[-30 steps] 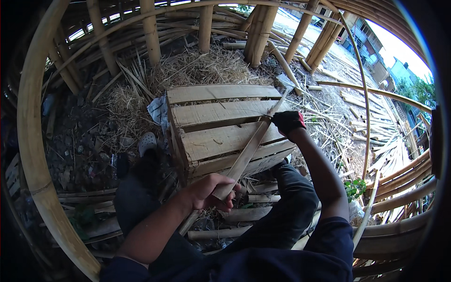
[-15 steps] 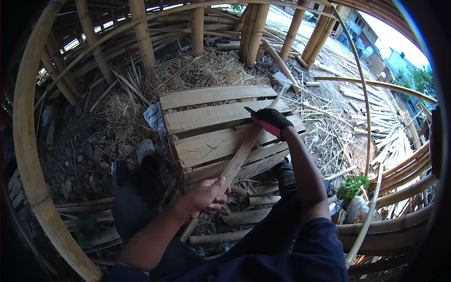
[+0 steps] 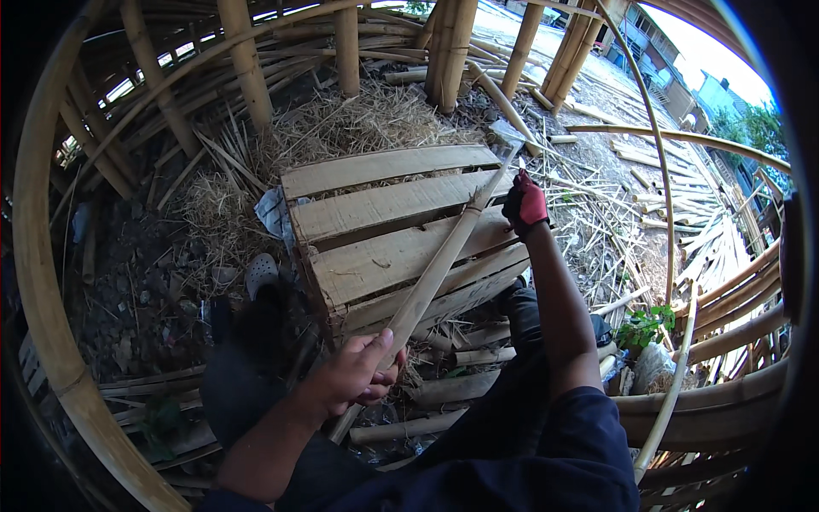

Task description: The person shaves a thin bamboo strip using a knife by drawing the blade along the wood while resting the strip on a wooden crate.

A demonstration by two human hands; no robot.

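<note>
My bare left hand (image 3: 357, 369) is closed around the near end of a split bamboo strip (image 3: 437, 266). The strip slants up to the right across a slatted wooden crate (image 3: 375, 209), its far end reaching the crate's back right corner. On my right hand (image 3: 525, 206) is a black and red glove. Its fingers are closed on what looks like a knife, whose small pale blade (image 3: 521, 170) points up and away; the handle is hidden in the fist. This hand is just right of the strip's far part, beside the crate's right edge.
Dry shavings (image 3: 341, 128) are heaped behind the crate. Upright bamboo poles (image 3: 348, 51) stand beyond, and a thick curved pole (image 3: 47, 256) runs along the left. Bamboo pieces (image 3: 465, 390) lie under the crate's near side. Split bamboo litters the ground at right. A grey clog (image 3: 261, 273) shows at left.
My right hand has moved right and away from me, off the strip's middle, and its blade has turned from pointing left to pointing away. My left hand has shifted slightly left and nearer.
</note>
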